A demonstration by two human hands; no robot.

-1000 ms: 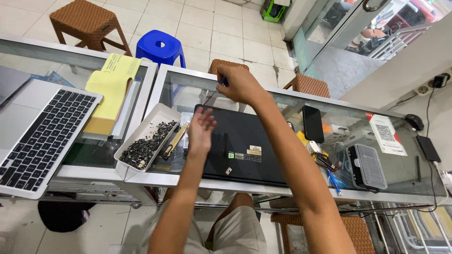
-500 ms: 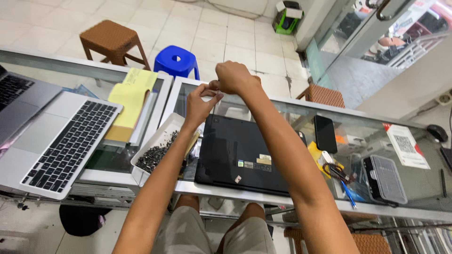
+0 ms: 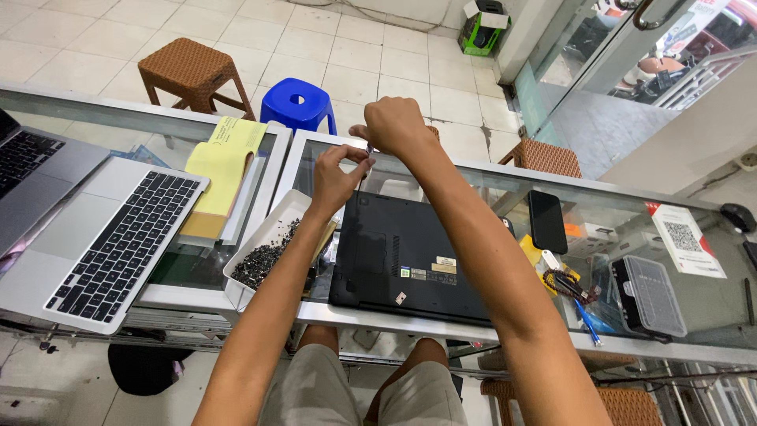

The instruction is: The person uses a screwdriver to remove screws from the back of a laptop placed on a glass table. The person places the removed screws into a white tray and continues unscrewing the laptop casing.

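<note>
A black laptop lies bottom side up on the glass counter. My right hand is closed around the top of a thin screwdriver, which stands upright over the laptop's far left corner. My left hand pinches the screwdriver's shaft just below the right hand. To the left of the laptop, beside my left forearm, stands a white tray holding a heap of small dark screws.
An open silver laptop and a yellow notepad lie at the left. A black phone, a clear plastic box and small tools lie at the right. A blue stool and wicker stools stand beyond the counter.
My left hand has lifted off the laptop's base and come up to my right hand, and now pinches the screwdriver's shaft. Both hands are now at the laptop's far left corner.
</note>
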